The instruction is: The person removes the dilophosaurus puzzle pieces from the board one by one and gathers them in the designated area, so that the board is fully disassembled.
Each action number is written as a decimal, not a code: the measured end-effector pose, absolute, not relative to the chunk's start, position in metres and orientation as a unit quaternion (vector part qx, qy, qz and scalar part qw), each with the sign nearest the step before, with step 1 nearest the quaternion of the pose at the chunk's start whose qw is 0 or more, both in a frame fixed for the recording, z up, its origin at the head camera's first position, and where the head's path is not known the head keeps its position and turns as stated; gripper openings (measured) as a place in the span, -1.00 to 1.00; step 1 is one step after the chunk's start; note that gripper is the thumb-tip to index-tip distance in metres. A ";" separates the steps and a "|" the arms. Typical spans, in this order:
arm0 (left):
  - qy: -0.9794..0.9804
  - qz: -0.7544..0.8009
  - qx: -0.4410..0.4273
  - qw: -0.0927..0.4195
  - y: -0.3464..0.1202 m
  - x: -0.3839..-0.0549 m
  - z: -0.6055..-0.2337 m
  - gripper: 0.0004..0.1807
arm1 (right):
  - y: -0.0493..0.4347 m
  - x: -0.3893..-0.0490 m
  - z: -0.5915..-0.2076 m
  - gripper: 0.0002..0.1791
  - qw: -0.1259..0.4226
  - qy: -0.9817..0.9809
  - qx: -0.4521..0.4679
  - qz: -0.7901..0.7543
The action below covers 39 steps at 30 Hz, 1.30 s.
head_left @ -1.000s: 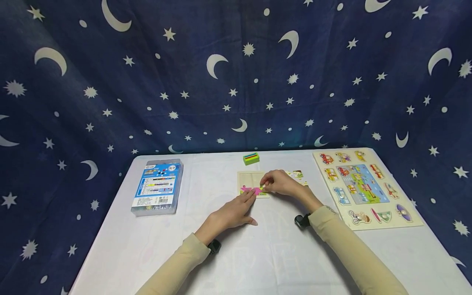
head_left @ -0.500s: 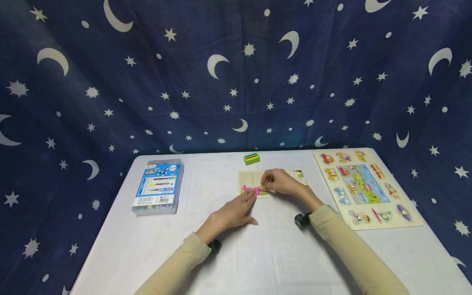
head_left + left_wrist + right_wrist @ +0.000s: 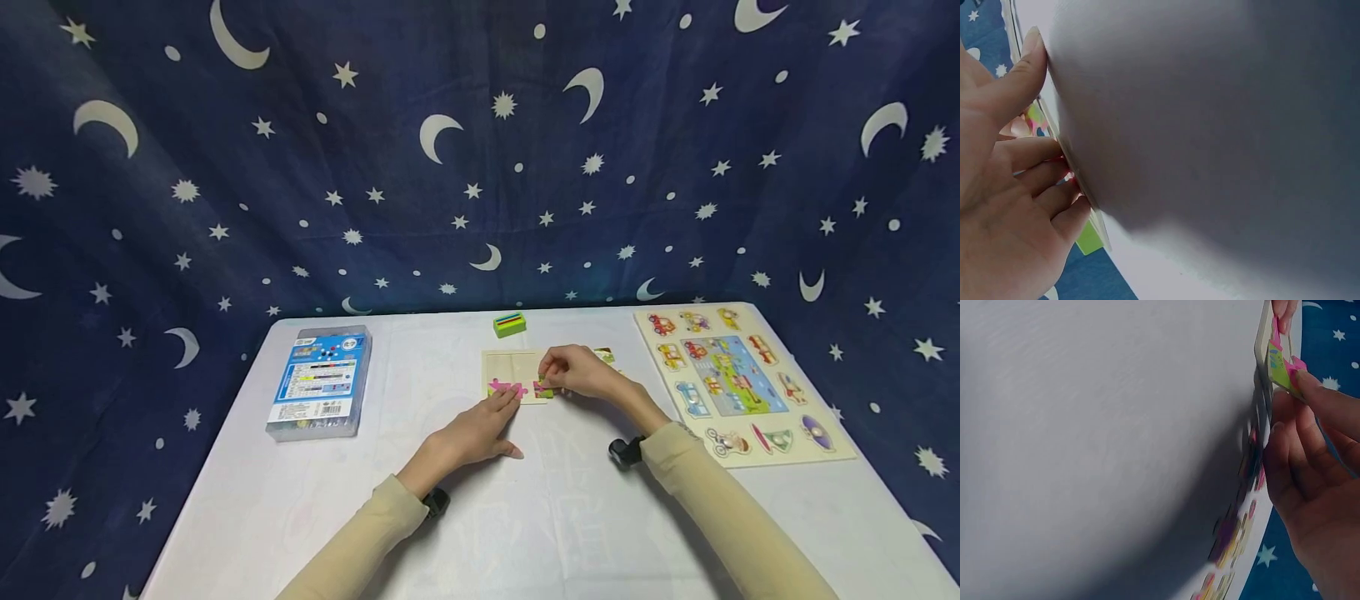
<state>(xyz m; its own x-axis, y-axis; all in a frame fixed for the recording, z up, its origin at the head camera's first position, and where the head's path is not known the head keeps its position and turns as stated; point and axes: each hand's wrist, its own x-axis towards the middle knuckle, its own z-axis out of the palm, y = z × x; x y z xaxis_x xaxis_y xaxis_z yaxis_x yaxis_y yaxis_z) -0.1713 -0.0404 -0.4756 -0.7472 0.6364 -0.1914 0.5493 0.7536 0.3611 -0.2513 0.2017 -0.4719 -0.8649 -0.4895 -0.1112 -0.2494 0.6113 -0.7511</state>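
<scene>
A square wooden puzzle tray (image 3: 513, 364) lies in the middle of the table, with pink and green jigsaw pieces (image 3: 496, 385) along its near side. My left hand (image 3: 472, 429) rests its extended fingers on those pieces, thumb spread toward me. At the tray's near right corner my right hand (image 3: 585, 373) pinches a pink and green jigsaw piece (image 3: 544, 392) between thumb and fingers. The right wrist view shows this jigsaw piece (image 3: 1280, 367) tilted, its lower end in the fingertips. In the left wrist view, my left hand's fingertips cover part of the tray's edge.
Loose jigsaw pieces (image 3: 604, 356) lie right of the tray, partly behind my right hand. A large wooden vehicle puzzle board (image 3: 731, 442) is at the right. A plastic case with a blue label (image 3: 318, 375) is at the left, and a small green box (image 3: 510, 325) behind the tray.
My right hand has drawn slightly right with the jigsaw piece, leaving a gap beside the pieces under my left hand. The left hand stays in place.
</scene>
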 end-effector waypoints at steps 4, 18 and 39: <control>0.924 0.143 0.321 0.151 -0.041 -0.171 -0.476 0.04 | 0.213 -0.248 -0.471 -0.89 0.153 0.883 -0.200 -0.395; 0.924 0.150 0.311 0.165 -0.040 -0.169 -0.476 0.05 | 0.259 -0.232 -0.466 -0.89 0.153 0.896 -0.166 -0.383; 0.926 0.135 0.312 0.164 -0.040 -0.170 -0.476 0.03 | 0.311 -0.219 -0.467 -0.85 0.138 0.915 -0.103 -0.365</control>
